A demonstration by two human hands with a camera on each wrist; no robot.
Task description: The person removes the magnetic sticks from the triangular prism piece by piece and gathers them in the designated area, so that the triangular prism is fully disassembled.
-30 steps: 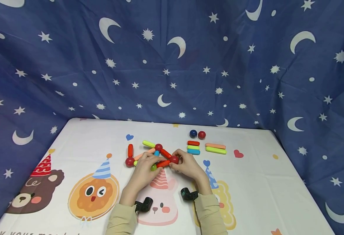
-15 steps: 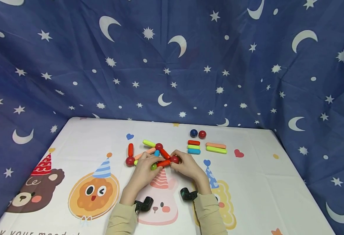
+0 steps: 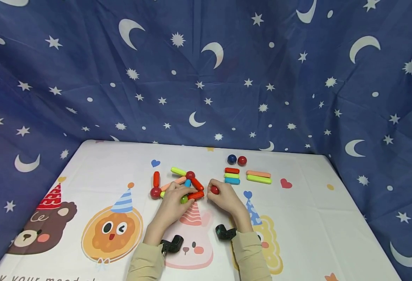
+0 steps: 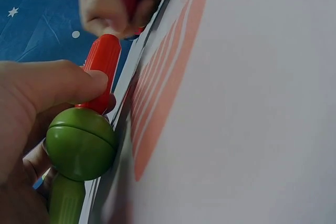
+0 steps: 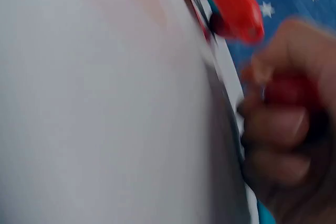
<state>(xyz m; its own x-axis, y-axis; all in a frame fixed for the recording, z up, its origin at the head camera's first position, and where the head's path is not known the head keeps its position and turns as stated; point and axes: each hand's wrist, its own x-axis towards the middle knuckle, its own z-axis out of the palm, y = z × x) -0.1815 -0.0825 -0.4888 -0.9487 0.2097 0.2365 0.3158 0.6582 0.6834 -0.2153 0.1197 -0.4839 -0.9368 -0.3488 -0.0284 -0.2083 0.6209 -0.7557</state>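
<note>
My left hand [image 3: 170, 203] pinches a red rod [image 4: 106, 51] that is joined to a green ball [image 4: 81, 142]; a green rod [image 4: 67, 200] continues from the ball's other side. In my right hand [image 3: 228, 199], curled fingers hold a red ball [image 3: 214, 190], just right of the red rod's free end and apart from it. Behind the left hand lie linked pieces: a red ball [image 3: 189, 175], a second red rod [image 3: 197, 184], a blue rod [image 3: 188, 183], an orange rod [image 3: 177, 181] and a left red ball [image 3: 155, 192] with an upright-lying red rod [image 3: 156, 178]. The left palm hides some joints.
Beyond my right hand lie short red, yellow-green and blue rods [image 3: 232, 181], with longer orange and yellow-green rods [image 3: 259, 179] beside them. A dark blue ball [image 3: 232, 159] and a red ball [image 3: 242, 160] sit farther back. A starry curtain [image 3: 206, 78] hangs behind the table.
The red ball has come away from the ends of the two red rods and moved slightly right in my right hand. My left hand has stayed in place.
</note>
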